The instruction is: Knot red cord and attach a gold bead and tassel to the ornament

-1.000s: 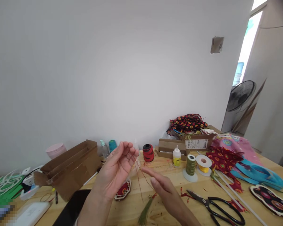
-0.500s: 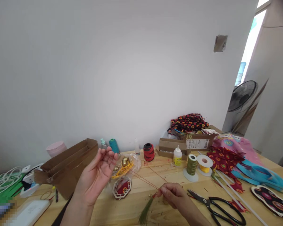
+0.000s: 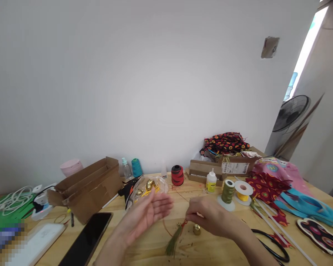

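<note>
My left hand [image 3: 147, 214] is open, palm turned inward and fingers stretched out toward the right. A thin red cord [image 3: 165, 228] curves below its fingertips. With fingers closed, my right hand [image 3: 208, 216] pinches the red top of a green tassel [image 3: 175, 240], whose strands hang down toward the table. A small gold bell [image 3: 179, 224] is beside the tassel's top. On the table below my right hand sits a bigger gold bell [image 3: 196, 229]. The octagonal wooden frame is hidden behind my left hand.
Black-handled scissors [image 3: 270, 244] lie partly behind my right forearm. A green thread spool [image 3: 228, 192], a glue bottle [image 3: 211, 181] and a red thread cone [image 3: 177, 175] stand farther back. Left are a phone [image 3: 86, 240] and a cardboard box [image 3: 93, 194]. A plastic bag [image 3: 162, 184] holds gold bells.
My left hand has lowered and moved right, its fingers straightening. My right hand has risen slightly with the tassel, and the bigger bell shows beneath it. The view has shifted slightly left.
</note>
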`<state>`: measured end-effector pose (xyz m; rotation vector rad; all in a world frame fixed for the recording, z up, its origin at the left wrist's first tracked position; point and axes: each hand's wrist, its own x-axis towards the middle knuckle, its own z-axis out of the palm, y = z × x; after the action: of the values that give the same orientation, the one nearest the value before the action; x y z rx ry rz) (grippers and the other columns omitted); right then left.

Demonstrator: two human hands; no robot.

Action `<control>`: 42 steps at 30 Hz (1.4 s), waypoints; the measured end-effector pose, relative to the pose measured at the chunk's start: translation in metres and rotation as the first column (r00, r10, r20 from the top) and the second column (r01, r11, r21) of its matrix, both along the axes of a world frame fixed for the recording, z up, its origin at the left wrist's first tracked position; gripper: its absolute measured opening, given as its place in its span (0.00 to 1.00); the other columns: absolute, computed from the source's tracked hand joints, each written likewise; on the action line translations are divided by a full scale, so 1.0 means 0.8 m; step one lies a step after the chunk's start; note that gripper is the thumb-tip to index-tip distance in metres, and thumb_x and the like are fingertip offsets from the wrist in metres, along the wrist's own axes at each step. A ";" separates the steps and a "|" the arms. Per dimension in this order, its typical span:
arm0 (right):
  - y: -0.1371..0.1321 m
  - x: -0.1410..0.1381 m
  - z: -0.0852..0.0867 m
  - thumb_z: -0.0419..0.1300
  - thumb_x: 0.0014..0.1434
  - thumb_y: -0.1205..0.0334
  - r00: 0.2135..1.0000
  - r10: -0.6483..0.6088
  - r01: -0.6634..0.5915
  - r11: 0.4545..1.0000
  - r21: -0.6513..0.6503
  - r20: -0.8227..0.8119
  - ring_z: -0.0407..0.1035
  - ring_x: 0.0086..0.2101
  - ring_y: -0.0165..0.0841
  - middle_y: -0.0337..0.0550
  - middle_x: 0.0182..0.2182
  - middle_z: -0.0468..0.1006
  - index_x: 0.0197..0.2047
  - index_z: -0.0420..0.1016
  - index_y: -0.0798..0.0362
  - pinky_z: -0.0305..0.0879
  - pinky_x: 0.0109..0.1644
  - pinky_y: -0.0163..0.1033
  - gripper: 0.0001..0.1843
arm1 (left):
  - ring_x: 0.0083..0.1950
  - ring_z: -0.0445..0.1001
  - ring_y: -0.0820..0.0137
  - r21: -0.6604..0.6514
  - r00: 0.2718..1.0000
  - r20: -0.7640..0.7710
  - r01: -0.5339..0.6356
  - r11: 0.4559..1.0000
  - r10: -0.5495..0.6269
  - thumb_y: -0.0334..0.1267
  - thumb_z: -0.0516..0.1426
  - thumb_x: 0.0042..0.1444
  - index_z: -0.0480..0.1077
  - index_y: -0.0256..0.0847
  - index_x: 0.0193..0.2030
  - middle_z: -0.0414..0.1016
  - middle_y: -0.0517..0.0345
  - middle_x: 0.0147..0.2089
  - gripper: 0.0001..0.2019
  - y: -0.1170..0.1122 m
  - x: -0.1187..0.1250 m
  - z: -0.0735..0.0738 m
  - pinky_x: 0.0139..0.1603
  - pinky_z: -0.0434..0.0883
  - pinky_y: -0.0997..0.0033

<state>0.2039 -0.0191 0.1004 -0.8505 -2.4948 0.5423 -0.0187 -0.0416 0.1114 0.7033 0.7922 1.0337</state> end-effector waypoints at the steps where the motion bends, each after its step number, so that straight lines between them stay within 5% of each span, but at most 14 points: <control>1: 0.005 -0.005 0.010 0.52 0.55 0.65 0.997 0.028 -0.030 0.999 0.035 0.069 0.65 0.25 0.29 0.42 0.24 0.75 0.29 0.77 0.54 0.52 0.26 0.31 0.12 | 0.42 0.74 0.60 -0.002 0.997 -0.022 0.072 0.997 -0.072 0.39 0.50 0.57 0.73 0.28 0.38 0.76 0.37 0.41 0.15 0.001 0.010 0.001 0.47 0.66 0.63; 4: 0.019 -0.015 0.028 0.55 0.53 0.67 0.990 0.076 -0.081 0.996 0.042 0.118 0.65 0.23 0.28 0.41 0.23 0.76 0.28 0.77 0.54 0.52 0.25 0.31 0.09 | 0.45 0.73 0.61 0.005 0.988 -0.036 0.151 0.989 -0.150 0.40 0.50 0.56 0.72 0.31 0.40 0.76 0.41 0.42 0.15 0.006 0.030 0.005 0.49 0.64 0.62; 9: 0.026 -0.010 0.026 0.54 0.54 0.67 0.992 0.076 -0.079 0.997 0.025 0.102 0.65 0.22 0.27 0.38 0.22 0.77 0.28 0.77 0.53 0.53 0.24 0.29 0.11 | 0.42 0.74 0.63 0.071 0.985 -0.097 0.153 0.986 -0.145 0.43 0.50 0.56 0.72 0.35 0.38 0.75 0.43 0.41 0.15 0.006 0.026 0.000 0.46 0.66 0.63; 11: 0.023 -0.004 0.023 0.53 0.55 0.66 0.995 0.051 -0.053 0.998 0.019 0.083 0.66 0.23 0.27 0.39 0.24 0.77 0.29 0.77 0.53 0.54 0.25 0.28 0.11 | 0.39 0.74 0.62 0.157 0.946 -0.322 0.098 0.983 -0.043 0.45 0.52 0.53 0.73 0.35 0.31 0.76 0.45 0.39 0.15 0.009 0.013 -0.008 0.44 0.67 0.61; 14: 0.018 0.002 0.022 0.52 0.56 0.67 0.998 0.012 -0.012 1.000 0.010 0.055 0.67 0.25 0.27 0.39 0.25 0.77 0.31 0.76 0.54 0.54 0.26 0.28 0.11 | 0.46 0.69 0.51 0.366 0.715 -0.643 -0.026 0.930 0.273 0.47 0.59 0.43 0.70 0.35 0.20 0.75 0.46 0.37 0.14 0.017 -0.008 -0.020 0.47 0.64 0.55; 18: 0.011 -0.005 0.025 0.52 0.55 0.66 0.997 -0.052 0.050 0.998 0.044 0.061 0.66 0.25 0.27 0.40 0.25 0.77 0.29 0.76 0.54 0.52 0.27 0.29 0.11 | 0.57 0.58 0.56 0.500 0.648 -0.619 -0.112 0.859 0.445 0.47 0.59 0.43 0.70 0.40 0.39 0.68 0.49 0.51 0.18 0.019 0.005 -0.029 0.56 0.53 0.57; 21: 0.010 -0.014 0.022 0.53 0.53 0.68 0.992 -0.101 0.095 0.992 0.078 0.080 0.64 0.23 0.26 0.39 0.22 0.76 0.25 0.75 0.55 0.49 0.24 0.29 0.11 | 0.45 0.69 0.62 0.419 0.848 -0.515 0.120 0.900 0.126 0.50 0.55 0.48 0.64 0.38 0.51 0.73 0.49 0.43 0.26 0.011 0.044 -0.034 0.46 0.64 0.64; 23: 0.011 -0.015 0.016 0.53 0.51 0.70 0.989 -0.128 0.122 0.990 0.076 0.079 0.62 0.20 0.25 0.37 0.19 0.75 0.23 0.74 0.55 0.46 0.22 0.29 0.11 | 0.34 0.71 0.67 0.358 0.859 -0.511 0.201 0.912 0.012 0.50 0.54 0.48 0.65 0.37 0.51 0.75 0.53 0.33 0.26 0.007 0.068 -0.037 0.34 0.67 0.70; 30: 0.027 0.008 -0.007 0.52 0.55 0.66 0.973 -0.232 0.232 0.971 0.065 -0.013 0.65 0.25 0.28 0.39 0.24 0.74 0.29 0.74 0.54 0.55 0.27 0.30 0.09 | 0.20 0.60 0.75 0.281 0.806 -0.587 0.112 0.953 0.078 0.53 0.58 0.41 0.75 0.33 0.29 0.62 0.66 0.14 0.21 0.025 0.086 -0.051 0.21 0.57 0.77; 33: 0.018 0.043 -0.030 0.48 0.58 0.66 0.934 -0.344 0.354 0.929 0.106 -0.099 0.66 0.35 0.34 0.47 0.32 0.74 0.35 0.72 0.55 0.59 0.39 0.38 0.12 | 0.14 0.52 0.78 0.228 0.798 -0.597 0.066 0.971 0.086 0.55 0.57 0.40 0.74 0.33 0.29 0.52 0.72 0.09 0.23 0.026 0.083 -0.055 0.16 0.50 0.78; 39: -0.037 0.155 -0.101 0.54 0.54 0.60 0.784 -0.604 0.611 0.792 0.004 -0.144 0.70 0.34 0.39 0.49 0.32 0.75 0.32 0.74 0.53 0.66 0.38 0.43 0.09 | 0.11 0.39 0.83 0.127 0.809 -0.587 0.046 0.991 0.037 0.60 0.56 0.36 0.72 0.33 0.30 0.44 0.77 0.08 0.27 0.021 0.084 -0.055 0.13 0.38 0.78; 42: -0.054 0.147 -0.110 0.55 0.52 0.60 0.754 -0.604 0.608 0.790 -0.073 -0.258 0.70 0.37 0.38 0.49 0.36 0.75 0.36 0.74 0.52 0.67 0.41 0.41 0.09 | 0.10 0.38 0.84 0.042 0.832 -0.552 0.094 0.995 -0.055 0.60 0.57 0.33 0.70 0.34 0.28 0.44 0.78 0.07 0.27 0.024 0.093 -0.063 0.13 0.36 0.78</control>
<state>0.3219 -0.0624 0.0126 -1.4003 -1.8183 0.3710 0.0561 -0.0227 0.0608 1.1099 1.2216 0.7888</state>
